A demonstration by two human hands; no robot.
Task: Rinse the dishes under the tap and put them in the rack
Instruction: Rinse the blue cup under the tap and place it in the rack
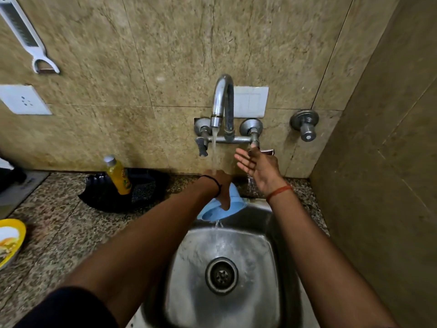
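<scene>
**Blue bowl under running tap, left hand gripping**

Obs: curved chrome wall tap [222,102] running; stream falls onto the left hand [218,185] and the light-blue plastic bowl [221,207] it grips. Bowl tilted, held over the back edge of the stainless-steel sink [236,263]; thumb lies over the rim, fingers hidden behind the bowl. Water spills off the bowl's lower edge into the basin.

Right hand [256,168]: open, fingers spread, palm turned toward the stream, holding nothing. It sits just right of the bowl, apart from it, close below the tap's right valve.

Speckled granite counter [59,233] to the left carries a yellow bottle with a silver cap [117,175] standing on a black tray [113,197]; a yellow-rimmed plate [10,240] lies at the frame's left edge.
</scene>
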